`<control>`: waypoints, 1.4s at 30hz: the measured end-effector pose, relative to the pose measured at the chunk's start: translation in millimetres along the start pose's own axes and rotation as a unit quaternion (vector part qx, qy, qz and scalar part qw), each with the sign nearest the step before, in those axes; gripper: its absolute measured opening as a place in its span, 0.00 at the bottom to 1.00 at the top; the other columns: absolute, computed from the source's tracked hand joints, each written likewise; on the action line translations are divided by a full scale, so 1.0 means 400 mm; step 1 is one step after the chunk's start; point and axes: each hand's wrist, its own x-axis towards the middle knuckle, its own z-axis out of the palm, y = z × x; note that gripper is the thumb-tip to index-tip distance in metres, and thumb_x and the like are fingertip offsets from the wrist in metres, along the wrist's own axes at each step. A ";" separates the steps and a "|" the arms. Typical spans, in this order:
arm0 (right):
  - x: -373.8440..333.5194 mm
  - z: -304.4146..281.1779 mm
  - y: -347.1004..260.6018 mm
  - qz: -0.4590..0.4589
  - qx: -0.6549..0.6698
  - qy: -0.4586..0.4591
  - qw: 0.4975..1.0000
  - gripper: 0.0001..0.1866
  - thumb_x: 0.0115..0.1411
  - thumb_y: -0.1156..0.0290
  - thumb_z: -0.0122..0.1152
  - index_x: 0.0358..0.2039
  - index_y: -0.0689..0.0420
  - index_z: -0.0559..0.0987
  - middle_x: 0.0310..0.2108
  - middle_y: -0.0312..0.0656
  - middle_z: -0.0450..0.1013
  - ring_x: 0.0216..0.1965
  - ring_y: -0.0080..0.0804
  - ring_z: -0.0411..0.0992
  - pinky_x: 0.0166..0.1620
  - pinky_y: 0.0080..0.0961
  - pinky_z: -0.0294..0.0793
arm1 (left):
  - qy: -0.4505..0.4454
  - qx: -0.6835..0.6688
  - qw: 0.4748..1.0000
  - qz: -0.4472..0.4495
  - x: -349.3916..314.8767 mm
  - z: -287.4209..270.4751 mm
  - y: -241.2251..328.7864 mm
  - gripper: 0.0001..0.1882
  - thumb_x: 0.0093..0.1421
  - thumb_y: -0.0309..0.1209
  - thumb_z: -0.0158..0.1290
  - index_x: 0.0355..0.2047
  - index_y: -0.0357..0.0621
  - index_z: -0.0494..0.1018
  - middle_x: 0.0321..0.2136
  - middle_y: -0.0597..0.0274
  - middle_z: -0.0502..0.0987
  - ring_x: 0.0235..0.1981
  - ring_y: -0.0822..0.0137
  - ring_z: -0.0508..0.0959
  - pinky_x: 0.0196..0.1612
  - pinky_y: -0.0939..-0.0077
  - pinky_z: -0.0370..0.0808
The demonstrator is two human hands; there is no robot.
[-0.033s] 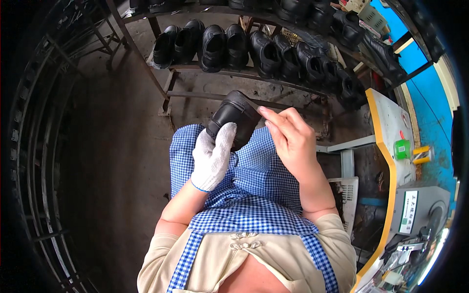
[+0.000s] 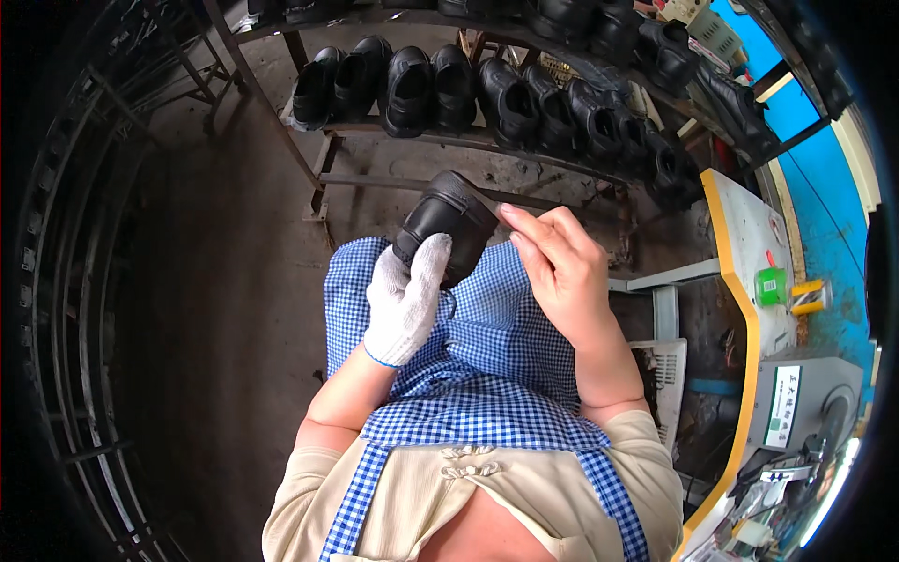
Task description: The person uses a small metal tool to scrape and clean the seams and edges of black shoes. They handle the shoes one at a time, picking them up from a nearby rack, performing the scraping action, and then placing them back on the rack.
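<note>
A black leather shoe (image 2: 440, 223) is held up over my lap, one end tilted away from me. My left hand (image 2: 407, 300), in a white knitted glove with a blue hem, is closed around its near left part, thumb lying across the upper. Bare, my right hand (image 2: 562, 258) is at the shoe's right edge with index finger and thumb drawn together. A thin greyish sliver shows between those fingertips and the shoe; what it is I cannot make out. Below the shoe a small dark loop (image 2: 449, 303) hangs against my blue checked apron (image 2: 487, 347).
Ahead stands a metal rack (image 2: 309, 159) with rows of black shoes (image 2: 407, 89). On the right is a yellow-edged worktable (image 2: 749, 234) with a green tape roll (image 2: 771, 286), a yellow roll (image 2: 809, 296) and a grey machine (image 2: 805, 398). A white crate (image 2: 667, 375) sits beneath; dark racks (image 2: 70, 309) line the left.
Almost nothing differs. The shoe and my gloved left hand have shifted very slightly up and left, while my right hand has moved a touch to the right.
</note>
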 end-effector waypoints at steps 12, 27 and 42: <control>0.060 -0.046 0.013 -0.186 -0.066 -0.076 0.977 0.16 0.47 0.75 0.69 0.39 0.55 0.82 0.26 0.33 0.70 0.22 0.24 0.73 0.23 0.22 0.73 | -0.076 0.109 0.981 0.139 -0.002 0.012 -0.026 0.14 0.63 0.25 0.57 0.49 0.37 0.76 0.33 0.60 0.81 0.32 0.71 0.80 0.35 0.79 0.76; 0.117 -0.028 0.030 -0.221 -0.109 -0.258 0.934 0.17 0.41 0.68 0.72 0.27 0.57 0.72 0.28 0.40 0.68 0.25 0.31 0.75 0.25 0.27 0.76 | -0.101 0.169 0.959 0.202 0.018 0.006 -0.048 0.08 0.61 0.25 0.56 0.40 0.36 0.78 0.30 0.54 0.81 0.29 0.64 0.81 0.33 0.75 0.77; -0.095 0.048 0.183 0.237 0.495 -0.192 0.813 0.14 0.63 0.67 0.63 0.48 0.55 0.74 0.25 0.32 0.74 0.29 0.20 0.74 0.30 0.20 0.73 | -0.131 0.115 0.977 0.121 0.019 -0.032 0.099 0.13 0.62 0.28 0.54 0.47 0.37 0.77 0.36 0.59 0.82 0.36 0.68 0.79 0.43 0.75 0.75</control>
